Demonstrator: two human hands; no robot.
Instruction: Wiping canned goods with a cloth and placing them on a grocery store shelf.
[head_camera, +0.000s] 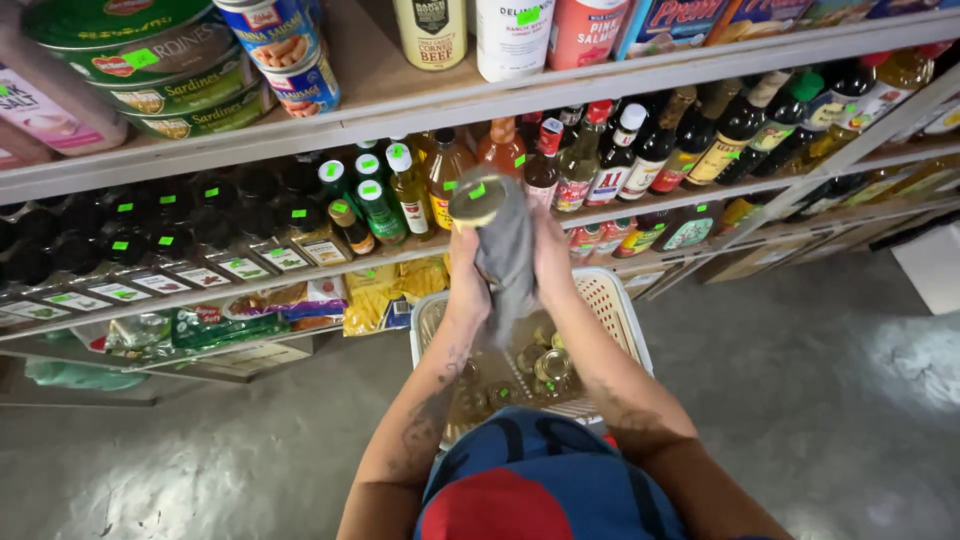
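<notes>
Can (478, 197) with a green sticker on its lid is up between both hands, wrapped in a grey cloth (507, 255), long axis tilted toward the bottle shelf (300, 262). Left hand (467, 272) and right hand (549, 258) both clamp it, right above the white basket (612, 300) of cans.

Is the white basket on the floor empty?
No, the white basket has several small cans lying in it, below the two hands that hold a can wrapped in a grey cloth.
</notes>
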